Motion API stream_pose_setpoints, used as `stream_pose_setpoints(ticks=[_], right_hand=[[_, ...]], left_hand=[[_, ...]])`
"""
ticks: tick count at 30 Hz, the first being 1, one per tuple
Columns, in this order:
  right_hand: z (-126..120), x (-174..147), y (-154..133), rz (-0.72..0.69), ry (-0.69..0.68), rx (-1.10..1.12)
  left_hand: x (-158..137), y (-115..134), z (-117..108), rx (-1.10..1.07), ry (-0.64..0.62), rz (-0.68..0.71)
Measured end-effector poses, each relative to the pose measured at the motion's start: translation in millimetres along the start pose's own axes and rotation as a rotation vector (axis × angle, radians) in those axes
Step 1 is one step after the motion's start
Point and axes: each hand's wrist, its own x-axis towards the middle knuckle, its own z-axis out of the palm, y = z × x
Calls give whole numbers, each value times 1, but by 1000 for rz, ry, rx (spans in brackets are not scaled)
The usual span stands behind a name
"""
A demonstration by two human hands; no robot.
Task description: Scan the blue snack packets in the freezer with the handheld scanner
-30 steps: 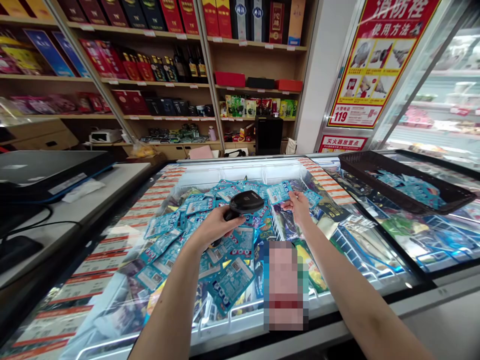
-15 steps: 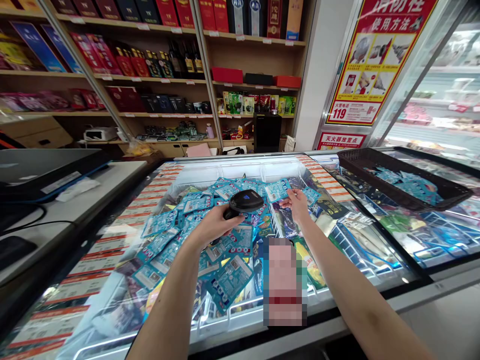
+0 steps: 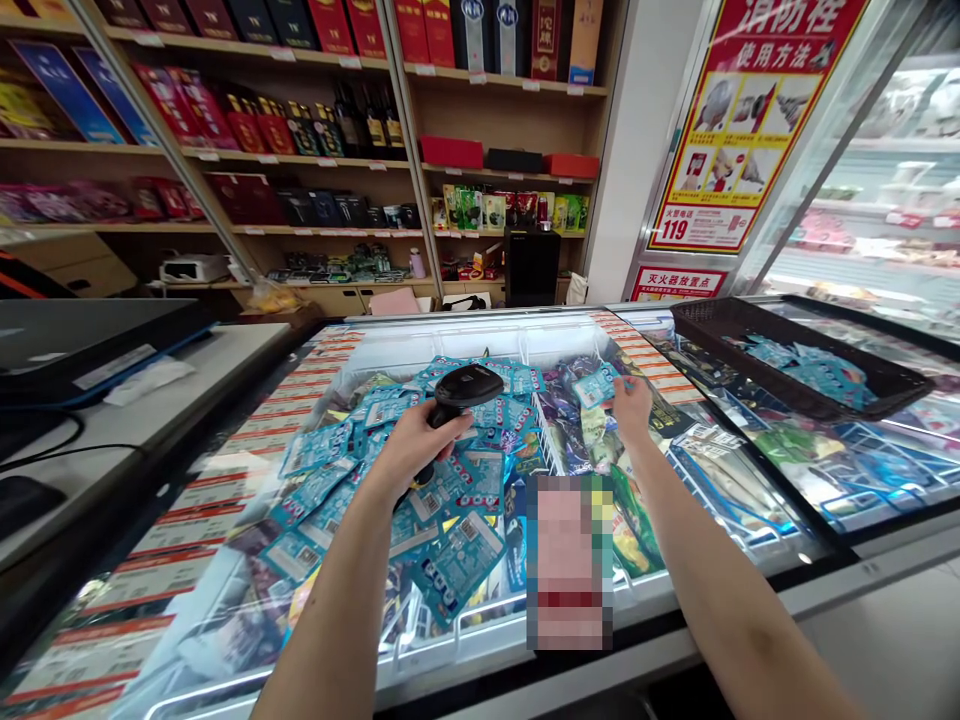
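My left hand (image 3: 420, 440) is wrapped round the grip of a black handheld barcode scanner (image 3: 469, 385), its head pointing right. Under it, many flat blue packets (image 3: 461, 555) lie spread in a loose pile on the glass top of a chest freezer (image 3: 420, 340); several show printed square codes. My right hand (image 3: 632, 408), to the right of the pile, pinches one blue packet (image 3: 596, 386) by its right edge, held above the glass. A blurred-out pinkish rectangle (image 3: 568, 550) near the front edge cannot be made out.
A dark brown basket (image 3: 892, 402) with more blue packets stands at the right on the freezer. A side counter (image 3: 217, 375) with a black device (image 3: 112, 340) is at left. Shelves of boxes and bottles (image 3: 300, 155) line the back, beside a red poster (image 3: 750, 120).
My right hand has moved right with a blue packet, away from the scanner. My left hand has shifted slightly left and up, still gripping the scanner.
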Motion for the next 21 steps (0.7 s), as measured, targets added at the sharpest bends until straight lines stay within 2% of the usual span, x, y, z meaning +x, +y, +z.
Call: stream_pose_setpoints(ticks=[2,6,10,16,21], right_hand=[[-13,9,6,-18,99,-312],[-27,11,5,-30,152,-426],[-24,-1,-5,-109,201,-604],[-16,-13,-12,-283,-14,-873],[-19,-14,-11,-200,44,-971]], left_hand=[[-1,3,1,-16,45,-13],[-2,7,2,-13,91,-42],[-1,5,1,-13,94,-15],[1,-3,-3,-8,64,-11],[5,-11,-4,14,125,-3]])
